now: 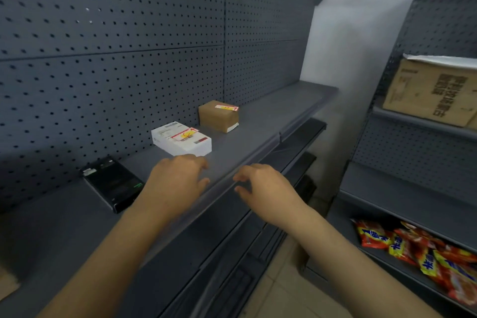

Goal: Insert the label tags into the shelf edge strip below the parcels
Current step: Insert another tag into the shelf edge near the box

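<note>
Grey metal makes up the shelf [258, 121] that carries three parcels in a row along its back, close to the perforated back panel [116, 59]: a black parcel [113, 183] toward the left end, a white parcel [182, 138] with printed stickers in the middle, and a brown parcel [218, 115] wrapped in tape further right. Both bare hands reach over the shelf's front edge. The left hand [178, 179] hovers or rests just in front of the white parcel, fingers loosely curled and pointing right, with nothing visibly held; motion blur makes it hard to tell whether the fingertips touch the shelf surface. The right hand [260, 186] sits at the front edge, thumb and forefinger bent toward each other with a small gap between them, right at the edge strip [232, 187] that runs along the shelf's front lip; it may be pinching something thin there, but no label tag can be made out. The two hands are near each other without touching. Below are darker lower shelves [296, 142]. On a separate rack to the right stands a cardboard box [431, 90] with printed characters, and on a lower level of that rack lie red and yellow snack packets [418, 253].
</note>
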Available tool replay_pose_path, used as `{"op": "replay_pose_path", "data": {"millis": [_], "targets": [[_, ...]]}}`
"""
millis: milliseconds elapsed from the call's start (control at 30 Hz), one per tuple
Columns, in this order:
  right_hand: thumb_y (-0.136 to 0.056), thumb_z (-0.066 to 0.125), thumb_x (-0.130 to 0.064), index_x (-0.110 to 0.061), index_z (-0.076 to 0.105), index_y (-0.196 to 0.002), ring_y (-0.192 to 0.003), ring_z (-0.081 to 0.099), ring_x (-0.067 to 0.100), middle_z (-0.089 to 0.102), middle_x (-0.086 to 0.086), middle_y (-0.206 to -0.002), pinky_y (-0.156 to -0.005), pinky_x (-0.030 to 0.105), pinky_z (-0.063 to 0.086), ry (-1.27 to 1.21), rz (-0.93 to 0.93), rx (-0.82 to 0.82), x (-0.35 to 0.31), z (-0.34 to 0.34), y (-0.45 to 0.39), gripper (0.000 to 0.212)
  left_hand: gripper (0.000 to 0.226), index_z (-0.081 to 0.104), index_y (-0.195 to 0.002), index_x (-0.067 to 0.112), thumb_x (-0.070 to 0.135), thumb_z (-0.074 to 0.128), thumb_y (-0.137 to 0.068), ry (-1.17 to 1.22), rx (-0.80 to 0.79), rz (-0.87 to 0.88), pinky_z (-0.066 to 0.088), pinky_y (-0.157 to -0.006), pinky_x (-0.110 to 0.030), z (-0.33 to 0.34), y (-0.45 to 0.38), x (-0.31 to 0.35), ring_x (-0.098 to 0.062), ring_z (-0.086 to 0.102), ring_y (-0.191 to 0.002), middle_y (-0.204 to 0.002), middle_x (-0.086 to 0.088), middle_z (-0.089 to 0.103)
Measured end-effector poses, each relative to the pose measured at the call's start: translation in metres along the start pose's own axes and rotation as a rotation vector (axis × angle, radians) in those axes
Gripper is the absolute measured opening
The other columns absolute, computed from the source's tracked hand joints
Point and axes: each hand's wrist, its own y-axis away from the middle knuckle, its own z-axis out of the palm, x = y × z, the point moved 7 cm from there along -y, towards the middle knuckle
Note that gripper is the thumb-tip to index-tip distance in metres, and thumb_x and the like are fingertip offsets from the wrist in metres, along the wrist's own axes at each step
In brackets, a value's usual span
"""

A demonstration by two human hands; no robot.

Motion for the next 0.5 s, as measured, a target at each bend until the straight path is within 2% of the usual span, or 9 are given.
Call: {"op": "replay_pose_path", "data": {"millis": [300,500], "targets": [[-0.093,0.054,-0.024,-0.017,0.06,-0.116,-0.102,0.058,0.025,0.062,0.007,-0.116,-0.087,0.039,0.051,-0.057,-0.045,-0.037,0.043,0.018,-0.098,0.026,0.031,0.054,-0.121,0.029,0.035,0.054,-0.09,-0.017,-0.033,-0.051,0.049,-0.084,-0.035,0.027,-0.093,-0.019,-0.019,0.057,-0.109,-0.123,0.004,0.062],[-0.092,0.054,-0.024,-0.019,0.06,-0.114,-0.1,0.059,0.027,0.062,0.008,-0.115,-0.084,0.039,0.052,-0.093,-0.148,-0.065,0.071,0.028,-0.175,0.024,0.027,0.057,-0.116,0.033,0.035,0.057,-0.089,0.019,-0.042,-0.165,0.049,-0.081,-0.032,0.046,-0.147,-0.039,-0.016,0.059,-0.105,-0.116,0.01,0.064]]}}
